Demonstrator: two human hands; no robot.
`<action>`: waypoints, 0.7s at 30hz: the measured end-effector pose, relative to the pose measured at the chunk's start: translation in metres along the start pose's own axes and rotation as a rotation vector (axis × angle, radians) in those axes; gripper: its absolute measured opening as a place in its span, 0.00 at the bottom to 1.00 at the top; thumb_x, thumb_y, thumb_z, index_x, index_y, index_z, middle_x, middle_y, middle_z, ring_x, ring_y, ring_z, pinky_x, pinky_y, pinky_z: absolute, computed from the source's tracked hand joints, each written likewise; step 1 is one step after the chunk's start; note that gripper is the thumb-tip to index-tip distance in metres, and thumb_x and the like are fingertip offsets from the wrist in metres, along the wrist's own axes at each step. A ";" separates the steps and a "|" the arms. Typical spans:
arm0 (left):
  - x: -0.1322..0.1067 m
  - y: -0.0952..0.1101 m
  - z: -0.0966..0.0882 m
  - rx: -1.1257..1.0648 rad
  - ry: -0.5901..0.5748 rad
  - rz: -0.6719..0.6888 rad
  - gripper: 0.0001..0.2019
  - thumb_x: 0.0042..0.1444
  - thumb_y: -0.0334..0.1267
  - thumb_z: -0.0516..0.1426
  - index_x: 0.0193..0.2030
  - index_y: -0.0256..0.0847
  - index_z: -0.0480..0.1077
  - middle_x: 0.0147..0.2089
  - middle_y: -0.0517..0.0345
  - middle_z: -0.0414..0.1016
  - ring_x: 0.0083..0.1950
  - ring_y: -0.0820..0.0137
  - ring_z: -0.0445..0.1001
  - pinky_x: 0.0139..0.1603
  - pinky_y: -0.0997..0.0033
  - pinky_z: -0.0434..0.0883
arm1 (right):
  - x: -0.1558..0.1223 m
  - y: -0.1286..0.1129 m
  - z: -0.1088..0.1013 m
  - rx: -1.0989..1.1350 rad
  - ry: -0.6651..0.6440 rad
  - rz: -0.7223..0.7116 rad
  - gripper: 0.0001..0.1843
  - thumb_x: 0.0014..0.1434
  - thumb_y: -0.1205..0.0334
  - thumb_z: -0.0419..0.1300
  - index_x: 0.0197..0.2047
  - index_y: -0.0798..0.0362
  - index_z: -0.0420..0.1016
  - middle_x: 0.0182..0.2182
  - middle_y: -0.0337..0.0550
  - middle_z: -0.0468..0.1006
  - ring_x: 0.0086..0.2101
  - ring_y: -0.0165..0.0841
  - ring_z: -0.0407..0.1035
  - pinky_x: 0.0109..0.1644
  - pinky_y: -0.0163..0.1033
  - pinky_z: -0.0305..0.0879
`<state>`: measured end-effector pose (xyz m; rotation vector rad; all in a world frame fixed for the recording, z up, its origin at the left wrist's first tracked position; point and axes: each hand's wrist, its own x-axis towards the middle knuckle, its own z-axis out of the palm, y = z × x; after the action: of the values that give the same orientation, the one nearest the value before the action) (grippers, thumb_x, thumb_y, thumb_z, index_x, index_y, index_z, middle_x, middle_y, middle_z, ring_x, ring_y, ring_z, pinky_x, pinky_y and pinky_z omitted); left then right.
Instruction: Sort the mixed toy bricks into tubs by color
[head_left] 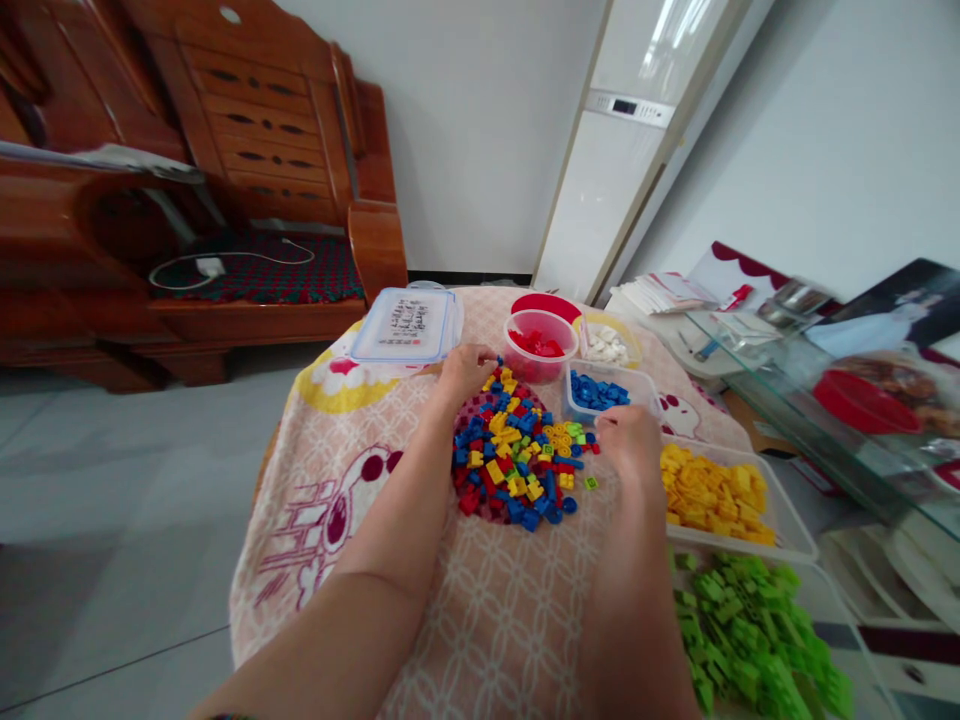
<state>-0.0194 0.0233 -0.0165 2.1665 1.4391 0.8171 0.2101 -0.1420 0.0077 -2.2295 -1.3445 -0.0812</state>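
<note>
A mixed pile of building bricks (517, 455) in blue, yellow, red and a little green lies on the tablecloth. At its far left edge is my left hand (468, 370), fingers pinched, with a small blue brick (499, 360) showing at the fingertips. My right hand (631, 438) is closed at the pile's right side, in front of the clear box of blue bricks (652, 385); whatever its fingers hold is hidden. Close to that wrist stands a clear tray (802, 543) of yellow bricks. Beyond the pile, a round tub (574, 345) contains red bricks.
White pieces fill a yellow-rimmed container (636, 345) at the back. Green bricks (757, 625) occupy another clear box at the near right. A lidded plastic box (375, 345) sits at the back left. To the right is a cluttered glass shelf (847, 400); a wooden bench (277, 330) stands behind.
</note>
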 end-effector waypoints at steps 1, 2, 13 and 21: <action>0.000 0.000 0.000 0.003 0.001 0.004 0.16 0.55 0.36 0.56 0.45 0.39 0.82 0.40 0.52 0.83 0.41 0.65 0.77 0.46 0.71 0.72 | -0.003 0.002 0.004 -0.058 -0.066 0.008 0.12 0.51 0.65 0.57 0.24 0.51 0.82 0.22 0.47 0.81 0.28 0.38 0.75 0.35 0.38 0.66; 0.000 0.000 0.000 0.006 0.001 0.009 0.16 0.55 0.36 0.56 0.45 0.39 0.82 0.41 0.52 0.83 0.42 0.65 0.77 0.47 0.71 0.72 | -0.005 0.004 0.009 -0.105 -0.124 0.021 0.11 0.50 0.66 0.58 0.22 0.51 0.81 0.21 0.48 0.80 0.27 0.38 0.74 0.34 0.38 0.65; 0.000 0.008 0.000 0.030 -0.023 0.045 0.16 0.55 0.34 0.55 0.45 0.37 0.82 0.42 0.49 0.83 0.43 0.63 0.78 0.49 0.69 0.72 | -0.007 0.000 0.015 -0.221 -0.338 0.136 0.10 0.56 0.64 0.60 0.29 0.52 0.83 0.34 0.56 0.84 0.37 0.45 0.79 0.37 0.42 0.67; -0.003 0.020 0.000 -0.019 -0.034 0.087 0.15 0.55 0.34 0.56 0.43 0.36 0.82 0.39 0.51 0.83 0.38 0.67 0.76 0.45 0.71 0.71 | 0.003 -0.005 0.015 0.232 0.042 0.078 0.16 0.54 0.59 0.59 0.40 0.54 0.85 0.26 0.47 0.82 0.31 0.40 0.76 0.38 0.39 0.68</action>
<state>-0.0068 0.0130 -0.0042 2.2307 1.3234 0.8162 0.2042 -0.1308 -0.0018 -2.0700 -1.1797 0.0527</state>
